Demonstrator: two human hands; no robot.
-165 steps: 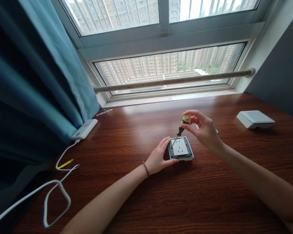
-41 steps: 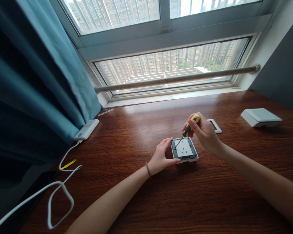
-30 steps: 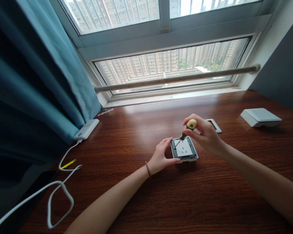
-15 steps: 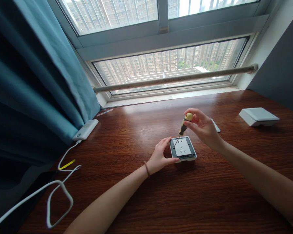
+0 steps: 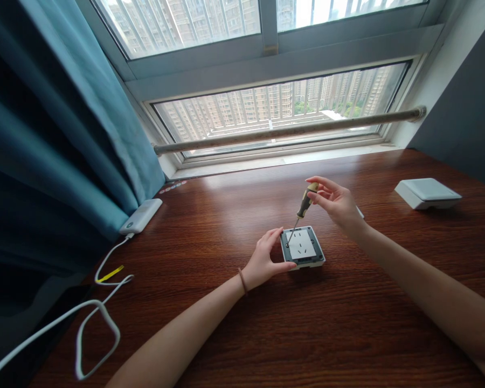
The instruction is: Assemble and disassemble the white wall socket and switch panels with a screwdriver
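Observation:
A wall socket [image 5: 301,244] with a white face and a dark grey frame lies face up on the wooden table, seated in a white box. My left hand [image 5: 267,254] grips the socket's left side, with fingers at the far left corner and thumb along the near edge. Between the thumb and fingers of my right hand [image 5: 334,202] is a screwdriver [image 5: 304,203] with a yellow and black handle. It leans to the right, and its tip meets the screw spot on the left of the grey frame.
A white box-like unit [image 5: 428,193] sits at the right of the table [image 5: 226,215]. Partly hidden behind my right wrist lies a flat white piece [image 5: 360,212]. On the left, a white power bank [image 5: 141,216] has a white cable [image 5: 101,303] with a yellow tie [image 5: 111,274].
My right hand's fingers have shifted around the screwdriver handle, and the handle has tilted slightly. My left hand and the socket stay in place.

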